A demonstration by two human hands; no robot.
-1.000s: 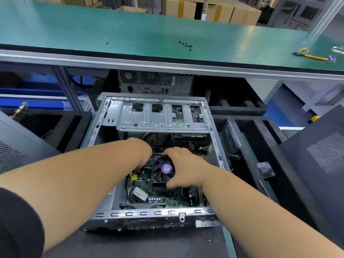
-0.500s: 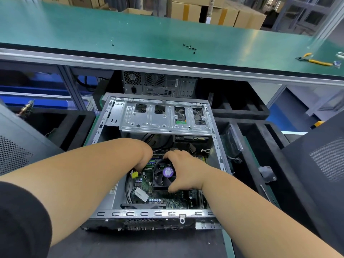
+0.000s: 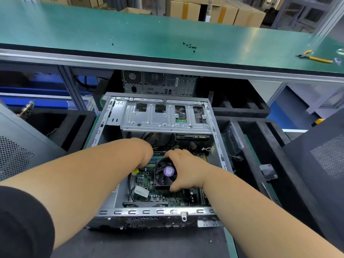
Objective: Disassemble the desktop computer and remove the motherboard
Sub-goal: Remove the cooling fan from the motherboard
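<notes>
Near edge: a black sleeve point(image 3: 22, 220) covers the left upper arm at the lower left corner; both bare forearms reach forward into the case.
Case: the open grey metal desktop computer case point(image 3: 158, 212) lies on its side on a dark mat, its perforated front rail nearest the viewer.
Motherboard: the green motherboard point(image 3: 165, 199) sits flat on the case floor, still inside the case, with a white connector and black cables at its left part.
Fan: the black square cooler fan with a purple round label point(image 3: 165, 174) stands on the motherboard, between the two hands.
Right hand: the right hand point(image 3: 188, 170) is clamped on the fan, the thumb at its near right corner and the fingers point(image 3: 172, 154) curled over its far edge.
Left hand: the left hand point(image 3: 144, 153) bends down just left of the fan beside a small yellow connector point(image 3: 135, 171); its fingers are hidden under the wrist, so I cannot tell whether they grip anything.
Drive cage: a silver stamped metal drive cage point(image 3: 165, 118) spans the far half of the case.
Behind: a second grey computer tower point(image 3: 158, 83) stands upright under the bench, its rear ports facing the viewer.
Tabletop: the green tabletop point(image 3: 130, 28) lies above and beyond, carrying a small cluster of black screws point(image 3: 189, 46) and yellow-handled pliers point(image 3: 314, 57) at the far right.
Far back: brown cardboard boxes point(image 3: 214, 10) are stacked behind the tabletop.
</notes>
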